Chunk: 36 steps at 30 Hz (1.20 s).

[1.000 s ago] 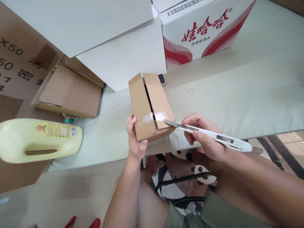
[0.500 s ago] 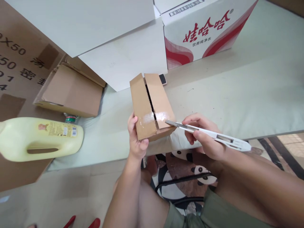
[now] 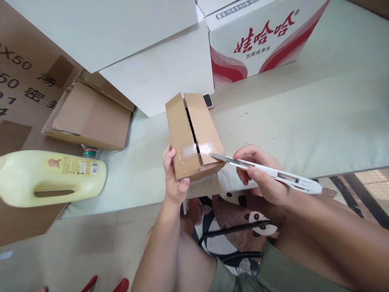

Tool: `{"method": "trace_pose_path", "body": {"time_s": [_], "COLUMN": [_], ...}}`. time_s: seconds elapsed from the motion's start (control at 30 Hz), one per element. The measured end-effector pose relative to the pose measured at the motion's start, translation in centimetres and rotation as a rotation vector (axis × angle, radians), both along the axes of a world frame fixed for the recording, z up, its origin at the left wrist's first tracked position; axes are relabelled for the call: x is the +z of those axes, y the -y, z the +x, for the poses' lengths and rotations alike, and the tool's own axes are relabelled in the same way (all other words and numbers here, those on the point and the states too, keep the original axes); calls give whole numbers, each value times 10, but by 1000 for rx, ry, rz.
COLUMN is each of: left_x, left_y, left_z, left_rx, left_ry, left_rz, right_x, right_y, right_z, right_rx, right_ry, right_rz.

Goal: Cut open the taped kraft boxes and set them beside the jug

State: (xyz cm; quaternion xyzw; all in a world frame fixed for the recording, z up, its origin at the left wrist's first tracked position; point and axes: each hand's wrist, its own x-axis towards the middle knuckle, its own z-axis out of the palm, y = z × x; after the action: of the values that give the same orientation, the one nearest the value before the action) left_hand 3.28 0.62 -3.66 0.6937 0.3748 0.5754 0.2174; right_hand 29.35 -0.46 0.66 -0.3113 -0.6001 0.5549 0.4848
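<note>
A small brown cardboard box [image 3: 209,129] sits tilted near the front edge of the covered surface. Its two top flaps have a dark gap between them, and cut clear tape [image 3: 190,151] clings to both at the near end. My left hand [image 3: 176,174] grips the box's near left corner, thumb at the front and fingers along the side. In my right hand [image 3: 263,170] is a white utility knife [image 3: 282,174], pinched between thumb and fingers. Its blade is out, and the tip lies over the right flap's near edge; whether it touches cannot be told.
White cartons [image 3: 164,65] and a red-printed white carton [image 3: 258,44] stand behind. A dark-screened device [image 3: 208,101] lies beyond the box. At left are a pale yellow jug [image 3: 18,178], a brown carton [image 3: 91,115] and a green-capped bottle [image 3: 90,152]. The pale green surface [image 3: 304,121] stretches right.
</note>
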Motion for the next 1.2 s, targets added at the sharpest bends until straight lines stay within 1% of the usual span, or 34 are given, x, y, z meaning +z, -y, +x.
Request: {"method": "trace_pose_path", "body": {"time_s": [0.17, 0.33, 0.5, 0.67, 0.8, 1.0, 1.2], "left_x": [-2, -3, -3, -3, -2, -2, -4], "left_y": [0, 1, 1, 1, 2, 1, -1], "left_z": [-1, -3, -4, -4, -4, -3, -3], "left_rx": [20, 36, 51, 38, 38, 17, 35], "left_ry": [3, -37, -64, -45, -45, -29, -30], "left_rz": [-22, -21, -19, -26, -33, -28, -26], "right_x": [0, 1, 4, 3, 2, -1, 0], "right_y": [0, 0, 0, -1, 0, 0, 0], "right_z": [0, 0, -2, -3, -1, 1, 0], "right_rx": [7, 4, 11, 14, 16, 19, 32], "right_ry": [-5, 1, -9, -24, -11, -12, -9], "right_rz": [-11, 3, -29, -12, -37, 9, -24]}}
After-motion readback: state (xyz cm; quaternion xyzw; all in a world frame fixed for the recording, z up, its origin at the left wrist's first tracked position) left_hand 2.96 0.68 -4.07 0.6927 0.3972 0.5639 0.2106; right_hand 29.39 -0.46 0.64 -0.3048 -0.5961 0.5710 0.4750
